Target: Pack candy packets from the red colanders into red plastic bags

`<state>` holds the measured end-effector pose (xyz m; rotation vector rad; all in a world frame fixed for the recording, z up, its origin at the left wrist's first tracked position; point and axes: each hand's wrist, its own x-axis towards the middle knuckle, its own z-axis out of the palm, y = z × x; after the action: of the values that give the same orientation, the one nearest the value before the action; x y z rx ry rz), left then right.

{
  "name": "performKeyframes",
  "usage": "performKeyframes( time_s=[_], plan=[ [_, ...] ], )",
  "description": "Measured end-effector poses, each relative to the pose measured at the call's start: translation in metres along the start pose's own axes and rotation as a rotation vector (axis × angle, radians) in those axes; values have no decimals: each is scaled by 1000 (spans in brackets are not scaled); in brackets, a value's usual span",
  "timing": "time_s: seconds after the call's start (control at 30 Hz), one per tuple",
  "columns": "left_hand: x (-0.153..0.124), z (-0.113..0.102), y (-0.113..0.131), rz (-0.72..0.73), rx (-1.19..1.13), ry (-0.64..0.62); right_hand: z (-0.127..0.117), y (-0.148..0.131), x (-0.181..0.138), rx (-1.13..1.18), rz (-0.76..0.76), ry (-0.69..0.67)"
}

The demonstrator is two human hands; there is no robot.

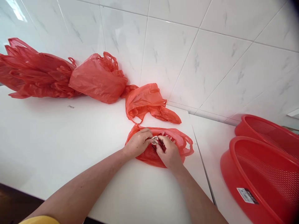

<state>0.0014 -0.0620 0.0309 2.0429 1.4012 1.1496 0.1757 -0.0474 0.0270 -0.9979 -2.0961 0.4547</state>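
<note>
Both hands are over a red plastic bag [151,160] that lies spread open on the white table. Between them is a small packet [155,140] with dark lettering on a pale face. My left hand [138,142] pinches its left side with thumb and fingers. From the other side my right hand [170,152] grips the same packet, fingers curled. More red printed packets [167,135] show inside the bag, just behind the right hand. How many lie deeper in the bag is hidden by the hands and plastic.
Behind the bag, a crumpled red bag [146,99] lies against the tiled wall [173,56]. Further left are a fuller red bag [98,77] and a heap of red bags [39,74]. Red plastic baskets [230,165] stand at right, beyond a table seam. A small scrap [70,107] lies left.
</note>
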Motion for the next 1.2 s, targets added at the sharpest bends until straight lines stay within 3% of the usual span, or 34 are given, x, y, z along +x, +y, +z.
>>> performKeyframes(
  time_s=[0.2, 0.4, 0.97, 1.2],
  plan=[
    [0, 1, 1, -16, -21, 39, -2, -4, 1, 3, 51, 26],
    [0, 2, -3, -78, -125, 31, -4, -8, 1, 304, 252, 14],
    [-2, 1, 7, 79, 39, -70, -6, -8, 2, 153, 140, 14],
    [-2, 3, 1, 7, -48, -31, -7, -6, 2, 439, 361, 22]
  ],
)
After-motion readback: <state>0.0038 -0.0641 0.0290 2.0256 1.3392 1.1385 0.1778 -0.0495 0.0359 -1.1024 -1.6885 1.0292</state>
